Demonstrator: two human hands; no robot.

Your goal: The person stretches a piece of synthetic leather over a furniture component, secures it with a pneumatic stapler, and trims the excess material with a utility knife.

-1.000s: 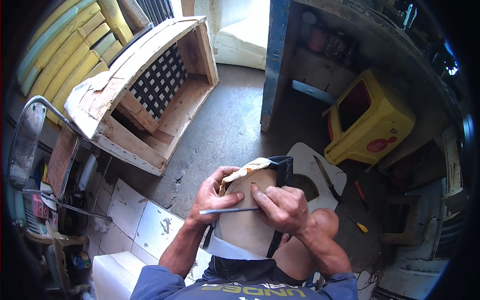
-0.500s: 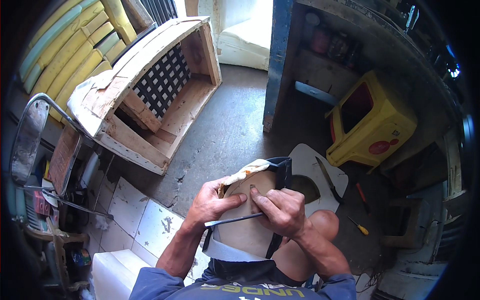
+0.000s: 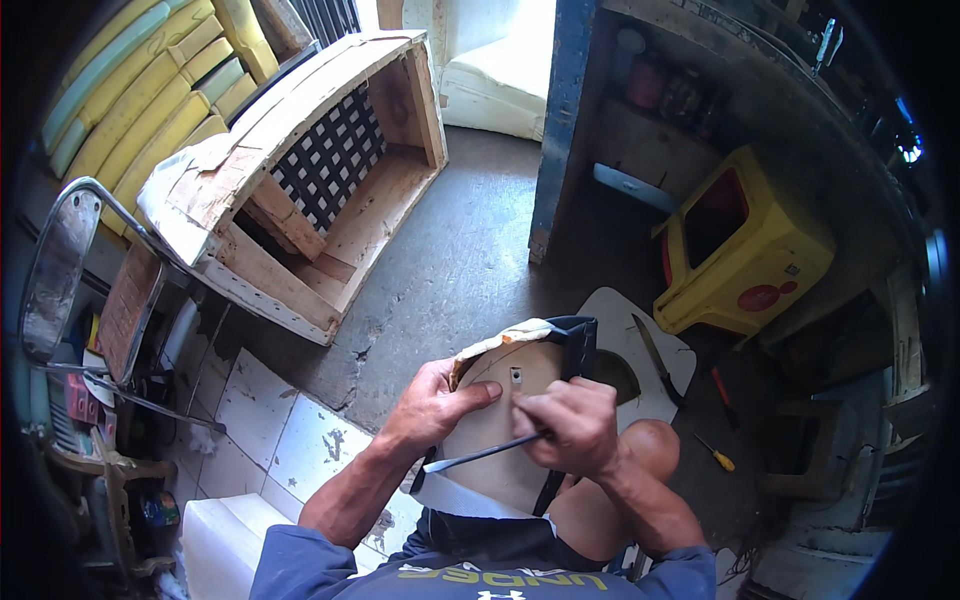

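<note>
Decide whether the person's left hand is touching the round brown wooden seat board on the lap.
Touching: the head view shows the left hand gripping the round brown wooden seat board's edge, thumb pressed across its face.

Bare concrete floor, grey and stained. On it: a wooden seat frame with black webbing, tipped on its side; a yellow plastic stool lying over; a pale cut board carrying a long blade; two screwdrivers. White tiles cover the near left.
</note>
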